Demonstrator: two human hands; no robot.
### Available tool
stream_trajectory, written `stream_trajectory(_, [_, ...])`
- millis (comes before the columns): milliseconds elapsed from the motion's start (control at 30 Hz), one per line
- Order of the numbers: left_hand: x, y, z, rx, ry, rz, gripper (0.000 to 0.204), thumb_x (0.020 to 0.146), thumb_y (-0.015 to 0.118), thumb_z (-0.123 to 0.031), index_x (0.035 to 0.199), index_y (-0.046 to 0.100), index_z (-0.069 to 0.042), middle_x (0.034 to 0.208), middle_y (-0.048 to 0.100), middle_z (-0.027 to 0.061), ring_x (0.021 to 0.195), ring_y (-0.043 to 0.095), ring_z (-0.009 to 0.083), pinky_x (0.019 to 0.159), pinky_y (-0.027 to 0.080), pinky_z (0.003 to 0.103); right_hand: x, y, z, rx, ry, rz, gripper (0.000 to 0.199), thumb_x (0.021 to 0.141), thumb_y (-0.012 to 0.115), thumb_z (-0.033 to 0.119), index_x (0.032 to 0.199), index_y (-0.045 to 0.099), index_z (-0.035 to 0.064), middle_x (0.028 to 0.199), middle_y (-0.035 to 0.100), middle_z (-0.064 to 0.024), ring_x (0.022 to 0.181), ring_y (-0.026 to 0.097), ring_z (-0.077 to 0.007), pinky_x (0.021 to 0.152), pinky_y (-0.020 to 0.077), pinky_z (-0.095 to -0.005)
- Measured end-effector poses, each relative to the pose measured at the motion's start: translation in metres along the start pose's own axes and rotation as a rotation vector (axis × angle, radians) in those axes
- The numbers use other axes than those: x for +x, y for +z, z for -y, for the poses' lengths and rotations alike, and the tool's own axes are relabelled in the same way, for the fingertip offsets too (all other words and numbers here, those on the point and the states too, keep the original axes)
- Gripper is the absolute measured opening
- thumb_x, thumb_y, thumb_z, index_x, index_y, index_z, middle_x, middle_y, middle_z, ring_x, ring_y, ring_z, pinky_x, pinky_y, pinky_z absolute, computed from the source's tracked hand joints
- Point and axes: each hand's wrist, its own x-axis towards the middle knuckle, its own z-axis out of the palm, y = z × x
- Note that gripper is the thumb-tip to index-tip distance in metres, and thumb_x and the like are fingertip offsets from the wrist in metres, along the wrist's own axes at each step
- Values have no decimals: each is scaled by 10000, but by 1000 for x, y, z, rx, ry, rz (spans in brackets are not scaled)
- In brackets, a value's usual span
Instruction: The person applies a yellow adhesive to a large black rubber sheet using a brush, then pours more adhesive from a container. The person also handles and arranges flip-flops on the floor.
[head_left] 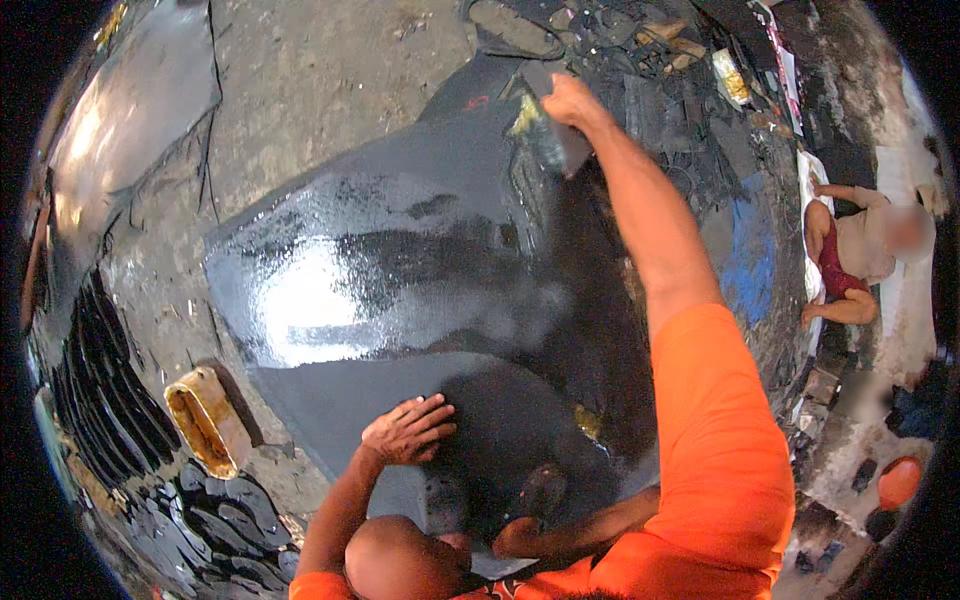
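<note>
A large dark grey sheet [390, 275] lies on the ground in front of me. Its middle is wet and glossy, reflecting a bright patch of light. My right hand [572, 102], arm stretched far forward, grips a flat grey spreader-like piece [570, 150] near the sheet's far right corner. Yellowish glue-like stuff [525, 117] shows beside that piece, which is partly blurred. On the duller near part of the sheet, my left hand [410, 430] rests palm down with its fingers stretched out. A small yellowish blob [590, 422] sits at the sheet's near right.
Left of the sheet stands an open, yellow-stained container [207, 422]. Beyond it lie long black strips [105, 390] and a pile of curved dark cut pieces [215, 530]. Another glossy sheet [150, 110] is at far left. Scraps [670, 45] litter the far right. Another person [850, 245] sits at right.
</note>
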Motion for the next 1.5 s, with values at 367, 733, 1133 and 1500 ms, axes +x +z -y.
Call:
stream_trajectory(367, [-6, 12, -5, 14, -1, -12, 522, 849, 578, -436, 1321, 488, -233, 1500, 352, 19, 1426, 253, 226, 1166, 206, 412, -50, 23, 55, 421, -287, 143, 403, 750, 576, 145, 1139, 609, 42, 1018, 668, -218, 968, 634, -371, 847, 477, -426])
stream_trajectory(733, [-14, 13, -6, -100, -11, -41, 522, 831, 611, -393, 1292, 506, -173, 1491, 354, 42, 1421, 251, 235, 1167, 223, 419, -67, 48, 195, 364, -317, 224, 438, 752, 588, 179, 1169, 601, 46, 1083, 655, -227, 1041, 616, -385, 889, 483, -438])
stream_trajectory(1133, [-11, -3, -15, -102, -191, -101, 538, 762, 683, -355, 1257, 537, -205, 1490, 360, -10, 1405, 290, 210, 1153, 258, 407, -71, 38, 213, -349, -988, 643, 524, 827, 439, -25, 1217, 617, 277, 1245, 615, -66, 1167, 561, -304, 973, 460, -427])
stream_trajectory(1500, [-2, 9, -14, -23, -185, -32, 523, 793, 648, -447, 1264, 552, -242, 1485, 357, -3, 1414, 259, 237, 1135, 263, 434, -271, 32, -76, 192, -649, 629, 638, 599, 441, -171, 1129, 653, 114, 1160, 646, -116, 1141, 583, -293, 967, 459, -381])
